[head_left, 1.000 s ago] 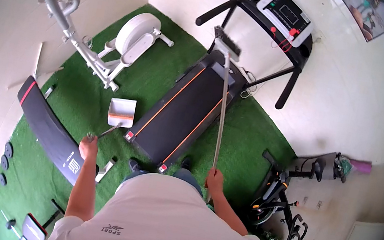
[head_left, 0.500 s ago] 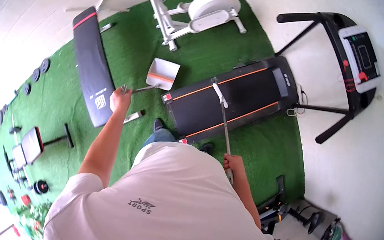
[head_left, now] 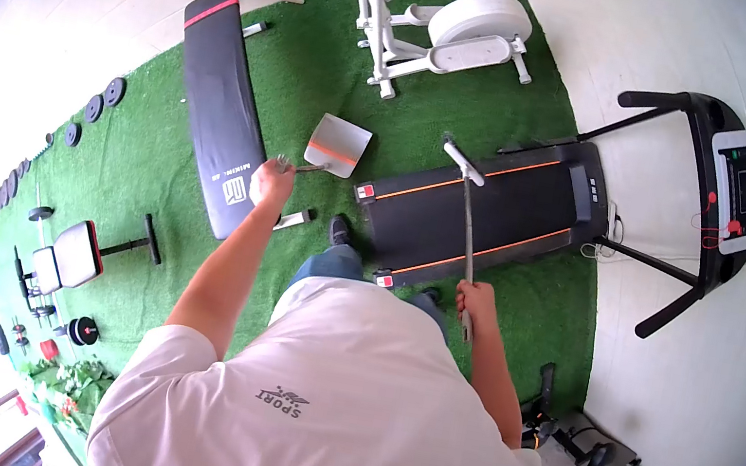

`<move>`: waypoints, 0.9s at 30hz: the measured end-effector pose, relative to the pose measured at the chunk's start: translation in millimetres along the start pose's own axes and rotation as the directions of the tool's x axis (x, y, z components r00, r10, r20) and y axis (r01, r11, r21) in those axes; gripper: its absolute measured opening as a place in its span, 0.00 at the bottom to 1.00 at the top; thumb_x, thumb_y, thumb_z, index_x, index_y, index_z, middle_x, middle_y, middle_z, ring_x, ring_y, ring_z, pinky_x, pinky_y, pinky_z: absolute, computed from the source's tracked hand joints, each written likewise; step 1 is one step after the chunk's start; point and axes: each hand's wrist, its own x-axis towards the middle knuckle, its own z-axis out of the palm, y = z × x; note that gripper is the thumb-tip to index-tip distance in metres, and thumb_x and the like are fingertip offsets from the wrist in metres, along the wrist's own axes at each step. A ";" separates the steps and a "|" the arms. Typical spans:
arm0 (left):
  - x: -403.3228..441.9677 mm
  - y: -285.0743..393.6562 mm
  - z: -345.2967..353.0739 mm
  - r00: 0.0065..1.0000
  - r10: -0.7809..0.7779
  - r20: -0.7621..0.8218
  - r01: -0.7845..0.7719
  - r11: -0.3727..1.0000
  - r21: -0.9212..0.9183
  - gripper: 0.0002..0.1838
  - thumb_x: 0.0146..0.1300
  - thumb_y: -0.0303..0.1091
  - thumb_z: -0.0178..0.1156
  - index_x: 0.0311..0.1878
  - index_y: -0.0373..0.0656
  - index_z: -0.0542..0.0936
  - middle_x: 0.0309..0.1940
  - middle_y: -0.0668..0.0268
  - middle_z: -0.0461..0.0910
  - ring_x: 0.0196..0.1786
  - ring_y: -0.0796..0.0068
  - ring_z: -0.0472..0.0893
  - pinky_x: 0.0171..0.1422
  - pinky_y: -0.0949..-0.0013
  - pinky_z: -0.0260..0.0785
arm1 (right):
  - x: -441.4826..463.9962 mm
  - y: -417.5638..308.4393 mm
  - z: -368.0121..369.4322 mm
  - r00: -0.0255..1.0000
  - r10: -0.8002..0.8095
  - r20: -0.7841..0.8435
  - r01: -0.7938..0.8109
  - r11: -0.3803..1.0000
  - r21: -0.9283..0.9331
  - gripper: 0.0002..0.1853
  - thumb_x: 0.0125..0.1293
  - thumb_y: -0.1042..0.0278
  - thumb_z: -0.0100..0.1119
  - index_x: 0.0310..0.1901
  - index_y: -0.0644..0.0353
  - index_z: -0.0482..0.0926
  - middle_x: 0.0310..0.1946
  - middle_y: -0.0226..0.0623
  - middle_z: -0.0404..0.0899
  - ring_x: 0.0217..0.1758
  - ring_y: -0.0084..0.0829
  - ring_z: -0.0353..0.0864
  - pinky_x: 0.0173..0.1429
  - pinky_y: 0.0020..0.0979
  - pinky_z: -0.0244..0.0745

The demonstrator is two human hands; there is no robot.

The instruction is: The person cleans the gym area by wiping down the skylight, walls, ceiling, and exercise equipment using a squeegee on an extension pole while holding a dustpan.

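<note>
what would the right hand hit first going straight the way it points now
Apart from the broom it grips, the right hand would probably meet the treadmill first, though the hand's height is unclear and it might pass above.

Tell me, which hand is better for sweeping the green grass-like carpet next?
Probably the right hand: it grips the long, grey-handled, white-headed broom, while the left hand is busy holding the white, square dustpan with an orange stripe.

"What can be read on the shirt [head_left: 344,406]?"
"SPORT, seen upside down."
"And on the board [head_left: 221,89]?"
"A white logo is shown; its small lettering is blurred."
"The treadmill [head_left: 486,208]?"
"Its markings cannot be made out."
</note>
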 end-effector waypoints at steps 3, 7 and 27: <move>22.7 -6.1 -9.0 0.999 0.042 0.024 -0.043 0.999 0.033 0.19 0.54 0.51 0.64 0.43 0.51 0.82 0.42 0.59 0.83 0.48 0.54 0.81 0.52 0.54 0.73 | 8.0 -33.7 23.9 1.000 -0.003 -0.011 0.004 0.997 0.072 0.08 0.61 0.66 0.57 0.29 0.62 0.75 0.16 0.31 0.71 0.13 0.21 0.68 0.14 0.28 0.63; 37.6 0.8 -35.3 0.999 0.007 0.046 -0.005 0.999 -0.044 0.19 0.54 0.51 0.65 0.43 0.48 0.82 0.41 0.56 0.83 0.48 0.53 0.81 0.51 0.54 0.73 | -1.2 -76.3 27.4 1.000 -0.006 -0.021 0.008 0.993 0.116 0.09 0.62 0.65 0.57 0.33 0.62 0.76 0.16 0.29 0.70 0.13 0.19 0.67 0.15 0.26 0.63; 115.5 61.8 -28.9 0.989 0.142 0.042 -0.146 0.981 0.126 0.17 0.55 0.51 0.64 0.41 0.50 0.82 0.40 0.58 0.83 0.46 0.53 0.82 0.49 0.53 0.73 | 94.7 -229.2 80.1 0.984 -0.138 0.113 0.089 0.929 0.358 0.07 0.61 0.67 0.56 0.33 0.61 0.74 0.16 0.29 0.69 0.14 0.19 0.66 0.15 0.25 0.60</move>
